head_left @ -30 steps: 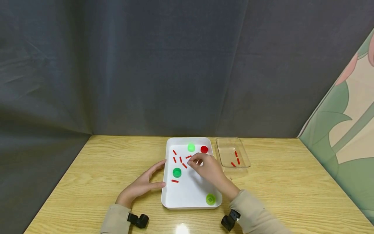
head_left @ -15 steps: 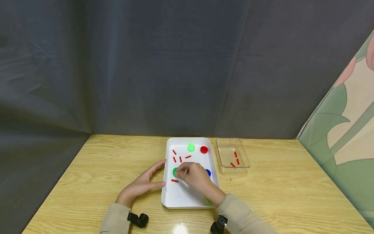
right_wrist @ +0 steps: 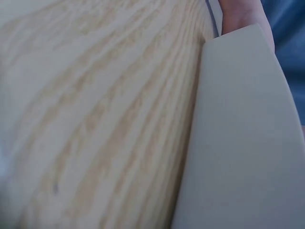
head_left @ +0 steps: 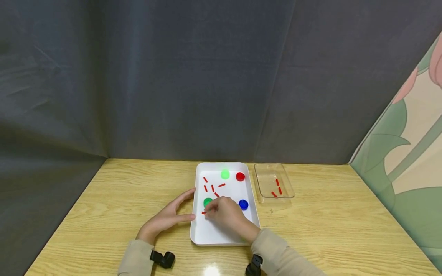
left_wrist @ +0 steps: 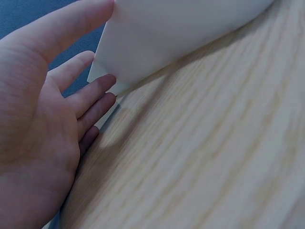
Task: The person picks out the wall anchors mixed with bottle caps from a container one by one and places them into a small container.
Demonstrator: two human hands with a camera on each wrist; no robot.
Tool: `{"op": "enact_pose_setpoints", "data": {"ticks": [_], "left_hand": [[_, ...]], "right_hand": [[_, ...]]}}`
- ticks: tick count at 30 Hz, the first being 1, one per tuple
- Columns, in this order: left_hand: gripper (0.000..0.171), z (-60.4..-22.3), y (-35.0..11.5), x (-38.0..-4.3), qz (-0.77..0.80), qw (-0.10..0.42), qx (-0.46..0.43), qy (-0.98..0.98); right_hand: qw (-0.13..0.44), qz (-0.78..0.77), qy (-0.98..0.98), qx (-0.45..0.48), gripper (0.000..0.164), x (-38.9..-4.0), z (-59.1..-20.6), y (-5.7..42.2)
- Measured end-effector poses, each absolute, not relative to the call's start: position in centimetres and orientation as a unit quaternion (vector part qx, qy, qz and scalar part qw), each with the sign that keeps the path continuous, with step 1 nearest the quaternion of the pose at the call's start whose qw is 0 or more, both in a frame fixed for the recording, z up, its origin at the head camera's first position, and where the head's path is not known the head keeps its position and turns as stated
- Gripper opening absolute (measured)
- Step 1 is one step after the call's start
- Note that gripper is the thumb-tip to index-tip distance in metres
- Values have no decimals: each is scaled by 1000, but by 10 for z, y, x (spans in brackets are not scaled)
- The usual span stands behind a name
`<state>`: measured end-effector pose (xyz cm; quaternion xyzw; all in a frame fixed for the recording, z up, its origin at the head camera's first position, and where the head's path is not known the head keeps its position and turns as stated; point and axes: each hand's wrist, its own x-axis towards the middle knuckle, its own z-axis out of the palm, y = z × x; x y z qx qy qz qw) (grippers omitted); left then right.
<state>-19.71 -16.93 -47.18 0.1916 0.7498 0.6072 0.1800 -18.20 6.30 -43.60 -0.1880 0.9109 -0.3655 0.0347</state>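
Note:
In the head view a white tray [head_left: 228, 239] holds several small red sticks, one of them a stick [head_left: 221, 185] near its middle. My left hand [head_left: 167, 218] is at the tray's left side, fingers extended and thumb apart. In the left wrist view the left hand [left_wrist: 52, 109] has its thumb tip and fingertips against or very near the tray's wall [left_wrist: 157, 38]. My right hand [head_left: 228, 214] reaches into the tray, fingers bent. Its fingertips are at a red stick [head_left: 203, 212], covering one end; whether they pinch it is hidden. A green cap [head_left: 207, 202] lies just beyond.
A clear shallow box [head_left: 267, 180] with 3 red sticks stands right of the tray. Also in the tray are a light green cap [head_left: 225, 174], a red cap [head_left: 240, 176] and a blue cap [head_left: 243, 204]. A dark curtain [head_left: 193, 84] hangs behind the wooden table [head_left: 328, 214].
My right hand has moved left and toward me across the tray, from the middle sticks past the green cap to the nearest stick, uncovering the blue cap. The left hand stays put.

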Motion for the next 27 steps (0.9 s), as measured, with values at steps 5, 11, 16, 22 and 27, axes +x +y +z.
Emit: {"op": "enact_pose_setpoints", "data": {"ticks": [5,11,16,22,27], "left_hand": [[80,-473,-170,-197,607,183,186,750],[81,-473,-171,-197,607,184,189,750],[81,-472,-171,-197,600,178,192,756],[81,-470,-168,-197,602,178,189,755],[82,-470,-168,-197,606,177,196,750]], "right_hand": [[40,-357,915,-186,11,-182,-440,61],[33,-342,921,-186,7,-182,-442,59],[31,-333,925,-181,8,-184,-441,57],[38,-332,925,-182,10,-185,-440,60],[47,-331,926,-176,14,-186,-440,60]]}}
